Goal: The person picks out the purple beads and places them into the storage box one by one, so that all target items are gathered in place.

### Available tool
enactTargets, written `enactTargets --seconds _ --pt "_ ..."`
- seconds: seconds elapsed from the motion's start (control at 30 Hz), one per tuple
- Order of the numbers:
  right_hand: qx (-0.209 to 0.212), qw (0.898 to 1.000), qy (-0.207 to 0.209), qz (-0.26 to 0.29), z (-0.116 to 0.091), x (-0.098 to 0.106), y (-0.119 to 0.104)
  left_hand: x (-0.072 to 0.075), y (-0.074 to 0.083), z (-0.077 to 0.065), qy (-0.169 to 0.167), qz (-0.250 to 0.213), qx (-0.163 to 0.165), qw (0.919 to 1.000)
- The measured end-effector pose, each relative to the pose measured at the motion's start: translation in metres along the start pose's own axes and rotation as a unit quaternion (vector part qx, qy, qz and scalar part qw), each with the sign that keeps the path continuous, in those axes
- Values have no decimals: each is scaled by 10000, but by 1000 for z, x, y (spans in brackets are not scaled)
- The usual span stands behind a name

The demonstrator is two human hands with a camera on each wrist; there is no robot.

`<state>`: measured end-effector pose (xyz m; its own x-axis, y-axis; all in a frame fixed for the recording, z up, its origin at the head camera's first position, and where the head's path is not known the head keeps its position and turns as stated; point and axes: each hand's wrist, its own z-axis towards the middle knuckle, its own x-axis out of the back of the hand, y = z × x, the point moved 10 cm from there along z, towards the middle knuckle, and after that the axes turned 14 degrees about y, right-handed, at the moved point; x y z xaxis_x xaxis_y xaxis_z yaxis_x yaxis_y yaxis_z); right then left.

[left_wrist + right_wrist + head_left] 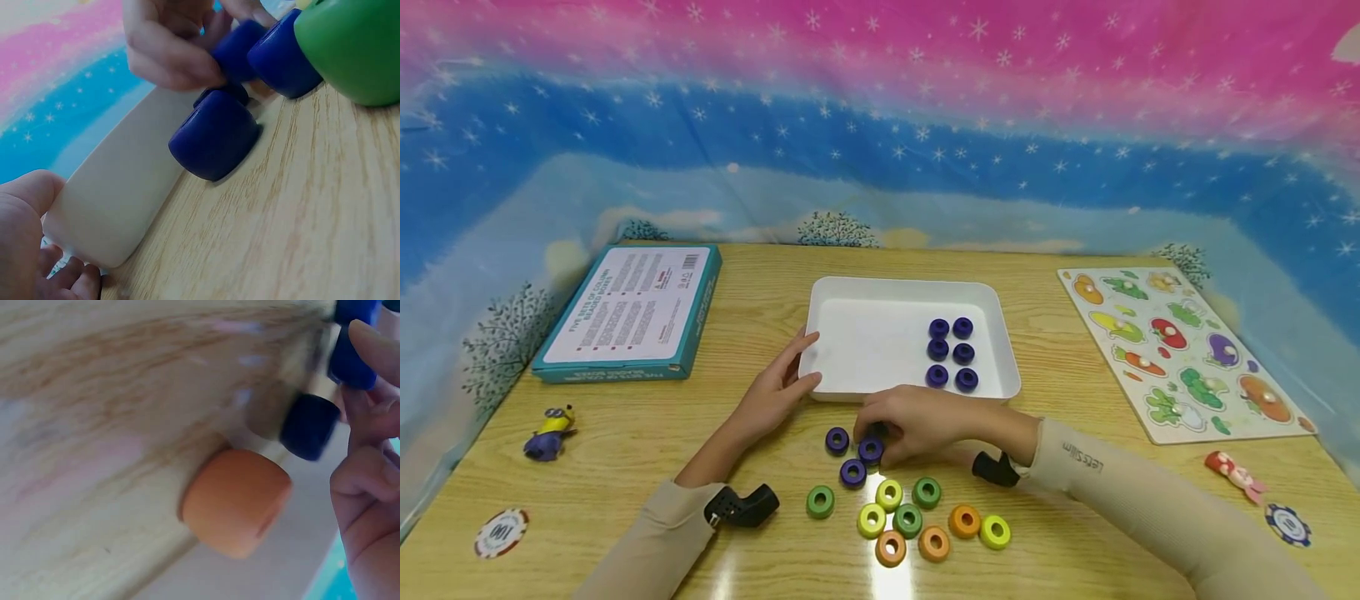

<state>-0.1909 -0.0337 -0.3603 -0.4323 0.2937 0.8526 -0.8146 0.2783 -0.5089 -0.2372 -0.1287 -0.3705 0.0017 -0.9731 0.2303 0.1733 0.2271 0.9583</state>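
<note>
My right hand (917, 417) reaches in front of the white tray (880, 292) and pinches a purple bead (871, 451); the right wrist view shows this purple bead (351, 359) between thumb and fingers. Two more purple beads (837, 441) lie beside it on the table. Several purple beads (937, 349) stand in two columns at the tray's right side. My left hand (775, 387) holds the tray's near left corner, thumb and fingertips against its wall. In the left wrist view, my left hand (25, 219) touches the tray wall (119, 187).
Green (820, 502), yellow (872, 520) and orange beads (934, 542) lie near the front. A teal box (625, 308) is at the left, a vegetable puzzle board (1180, 350) at the right. Small figurines (550, 435) and poker chips (502, 533) lie toward the sides.
</note>
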Motion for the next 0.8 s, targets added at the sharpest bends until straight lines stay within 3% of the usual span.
enactTargets --seconds 0.17,0.4,0.6,0.8 --pt "44 9973 465 569 -9 20 -2 0 0 0 10 25 21 10000" --pt "-388 9839 1422 1010 -25 56 21 0 0 -1 27 34 41 10000" --pt "-867 9741 2036 469 -35 76 46 1 0 -1 39 65 34 10000" --pt "-1262 9685 2137 -216 -34 77 68 0 1 0 22 34 14 10000"
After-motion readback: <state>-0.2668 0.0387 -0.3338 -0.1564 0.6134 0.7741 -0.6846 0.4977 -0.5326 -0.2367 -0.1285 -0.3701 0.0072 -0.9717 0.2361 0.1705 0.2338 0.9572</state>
